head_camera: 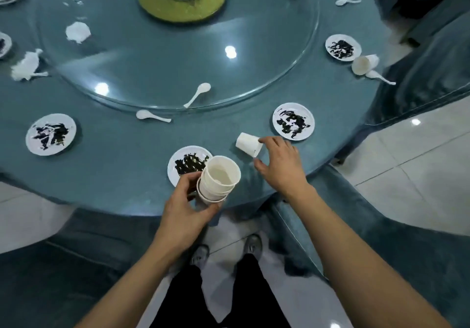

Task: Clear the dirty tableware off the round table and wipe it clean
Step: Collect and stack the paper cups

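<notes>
Cup collection in hand. Stack (218, 178) is gripped by left hand (187, 205) over table (114, 175) edge. Tipped cup (248, 144) is pinched at rim by right hand (279, 164), beside plate (293, 121). Next: cup to be nested into stack.

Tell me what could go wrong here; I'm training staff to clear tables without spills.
1. The right hand touches the tipped cup only at its rim; it could slip or drip.
2. The cup stack in the left hand leans over a dirty plate and may slide apart.
</notes>
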The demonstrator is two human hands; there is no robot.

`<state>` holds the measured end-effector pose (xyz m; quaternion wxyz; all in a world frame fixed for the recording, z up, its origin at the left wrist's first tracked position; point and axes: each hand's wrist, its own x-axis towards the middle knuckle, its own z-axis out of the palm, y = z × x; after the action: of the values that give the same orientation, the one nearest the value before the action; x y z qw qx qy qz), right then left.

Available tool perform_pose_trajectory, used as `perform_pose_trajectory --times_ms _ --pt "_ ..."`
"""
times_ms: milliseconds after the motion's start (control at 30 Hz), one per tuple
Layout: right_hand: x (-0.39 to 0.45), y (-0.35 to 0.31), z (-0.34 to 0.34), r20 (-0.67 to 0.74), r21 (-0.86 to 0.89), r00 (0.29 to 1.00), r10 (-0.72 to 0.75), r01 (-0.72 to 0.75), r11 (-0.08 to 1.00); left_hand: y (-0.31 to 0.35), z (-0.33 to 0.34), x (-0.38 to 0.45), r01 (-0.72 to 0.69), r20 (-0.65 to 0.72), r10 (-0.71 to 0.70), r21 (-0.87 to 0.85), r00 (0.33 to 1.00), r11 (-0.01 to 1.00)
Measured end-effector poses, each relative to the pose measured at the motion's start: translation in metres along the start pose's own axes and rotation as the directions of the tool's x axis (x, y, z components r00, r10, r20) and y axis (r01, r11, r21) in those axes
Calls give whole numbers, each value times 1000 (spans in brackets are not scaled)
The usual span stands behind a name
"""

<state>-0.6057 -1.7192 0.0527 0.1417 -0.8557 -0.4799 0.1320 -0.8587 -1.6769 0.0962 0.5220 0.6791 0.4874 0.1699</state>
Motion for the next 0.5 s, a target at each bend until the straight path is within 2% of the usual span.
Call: perform_pose_trajectory --times_ms 167,300,500 --pt "45 23 17 143 -22 989 49 -46 999 6 32 2 71 -102 -74 -27 992 997" --pt "61 30 34 244 52 968 52 -67 996 6 42 -9 98 -127 -98 -8 987 995" --pt "57 34 44 248 184 968 44 -92 979 0 41 -32 125 -175 -126 -18 976 992"
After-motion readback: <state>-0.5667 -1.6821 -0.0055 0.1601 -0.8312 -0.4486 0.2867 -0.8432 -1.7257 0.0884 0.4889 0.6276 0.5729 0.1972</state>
